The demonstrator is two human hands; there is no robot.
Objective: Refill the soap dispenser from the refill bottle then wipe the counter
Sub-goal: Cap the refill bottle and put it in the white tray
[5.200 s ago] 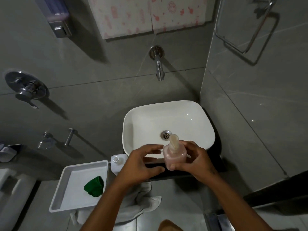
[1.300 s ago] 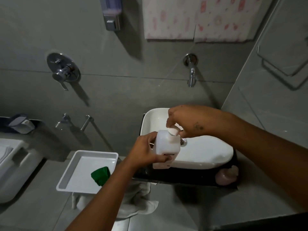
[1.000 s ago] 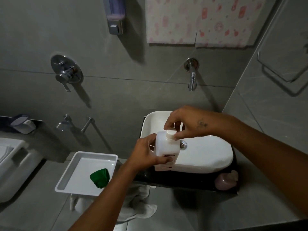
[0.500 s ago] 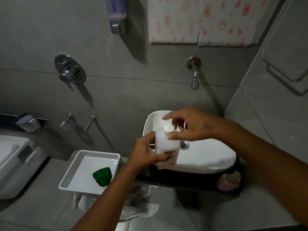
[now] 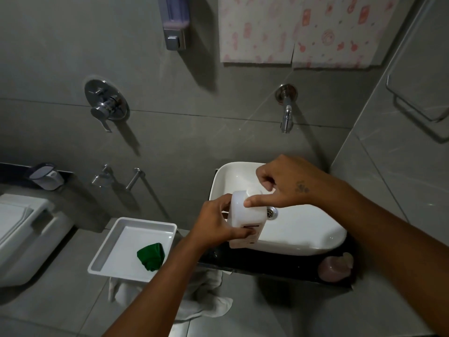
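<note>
Fingers (image 5: 250, 203) of right hand (image 5: 286, 183) seemingly gripping one refill bottle (image 5: 245, 220), one dispenser (image 5: 335, 266)

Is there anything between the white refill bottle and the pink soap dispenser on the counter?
Nothing visible blocks it. The refill bottle, held by the left hand, is at the basin's front left; the soap dispenser stands right of it on the dark counter, with only bare counter between.

The basin (image 5: 303, 229) sits on the bench (image 5: 279, 269) below the wall tap (image 5: 286, 113). The refill bottle (image 5: 246, 220) stands upright at the basin's front left; the soap dispenser (image 5: 336, 266) lies at the bench's right end. Left of the bench sits a tray (image 5: 116, 242) with a cloth (image 5: 150, 256) in it.
</note>
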